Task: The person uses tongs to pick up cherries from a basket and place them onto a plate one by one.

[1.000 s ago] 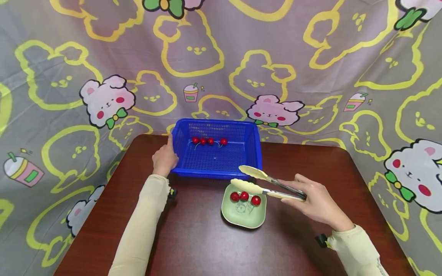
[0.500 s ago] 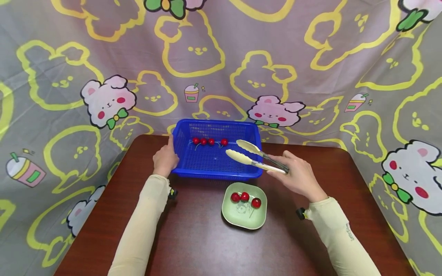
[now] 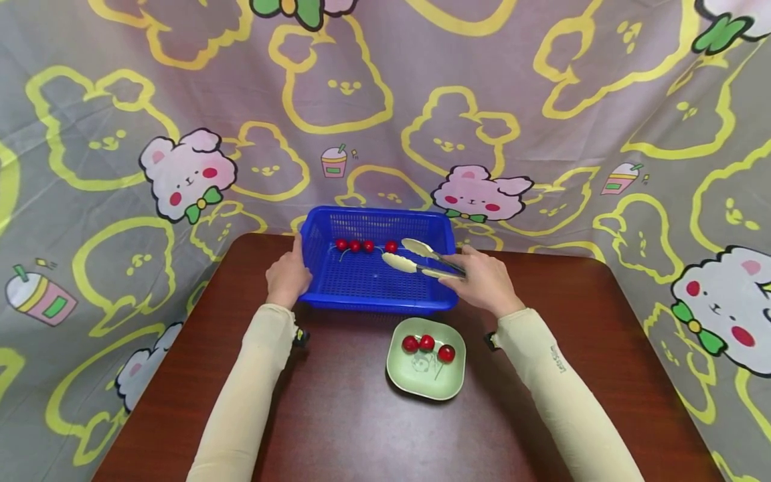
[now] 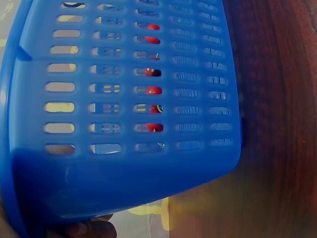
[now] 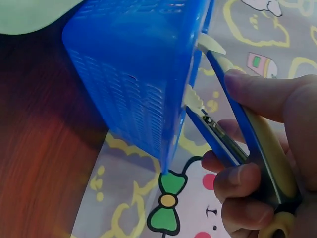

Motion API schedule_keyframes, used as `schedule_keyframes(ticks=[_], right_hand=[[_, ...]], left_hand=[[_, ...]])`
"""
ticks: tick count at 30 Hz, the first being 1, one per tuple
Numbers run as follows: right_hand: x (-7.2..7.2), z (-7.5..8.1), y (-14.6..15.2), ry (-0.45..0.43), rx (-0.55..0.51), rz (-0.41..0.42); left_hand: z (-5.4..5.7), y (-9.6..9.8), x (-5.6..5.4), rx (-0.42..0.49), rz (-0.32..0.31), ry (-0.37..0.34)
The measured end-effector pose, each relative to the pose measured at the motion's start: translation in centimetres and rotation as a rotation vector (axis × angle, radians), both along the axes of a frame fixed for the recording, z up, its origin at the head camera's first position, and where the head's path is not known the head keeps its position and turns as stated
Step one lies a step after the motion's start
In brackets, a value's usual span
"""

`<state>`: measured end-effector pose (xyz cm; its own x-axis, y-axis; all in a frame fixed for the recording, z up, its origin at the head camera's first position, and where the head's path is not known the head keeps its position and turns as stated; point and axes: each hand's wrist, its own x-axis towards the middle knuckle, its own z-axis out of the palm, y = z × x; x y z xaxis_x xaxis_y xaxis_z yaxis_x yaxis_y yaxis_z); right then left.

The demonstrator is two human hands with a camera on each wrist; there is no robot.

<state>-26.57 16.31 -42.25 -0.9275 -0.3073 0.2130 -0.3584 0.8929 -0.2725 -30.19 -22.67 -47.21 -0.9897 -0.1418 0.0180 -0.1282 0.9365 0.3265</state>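
My right hand (image 3: 486, 280) grips a pair of tongs (image 3: 399, 263) with cream, scalloped tips. The tips are spread apart with nothing between them, over the inside of the blue plastic basket (image 3: 373, 304). Several red cherries (image 3: 369, 246) with green stems sit in a row toward the basket's back wall. The rightmost cherry (image 3: 391, 247) is just behind the tong tips. In the right wrist view the tongs (image 5: 255, 131) reach past the basket's rim. My left hand (image 3: 288, 278) holds the basket's left rim, with fingers (image 4: 94, 229) showing under it in the left wrist view.
A pale green square dish (image 3: 421, 385) stands in front of the basket on the brown wooden table (image 3: 337, 428). It holds three cherries (image 3: 426, 343). A cartoon-patterned cloth (image 3: 385, 147) hangs close behind the basket and along both sides.
My right hand has carried the spread tongs from above the green dish, forward and left, to over the basket. The left hand, the basket and the cherries have stayed in place.
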Motion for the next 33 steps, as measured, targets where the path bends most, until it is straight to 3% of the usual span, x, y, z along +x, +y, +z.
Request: schedule_keyframes(ticks=[7,15,27,33], right_hand=[[-1.8,-0.3,-2.0,-0.047,0.053,-0.005],[-3.2,-0.9,-3.3,-0.03,0.108,-0.004],[-3.7,-2.1,-4.5,-0.033,0.122,-0.035],[-3.9,-2.2,-4.8,0.008,0.145,-0.033]], left_hand=[[0.1,-0.1,0.1,-0.013,-0.003,0.001],[-0.2,0.0,-0.1,-0.02,-0.007,0.001],[-0.2,-0.1,0.1,-0.028,-0.014,0.018],[-0.2,-0.2,0.0,-0.021,-0.009,0.02]])
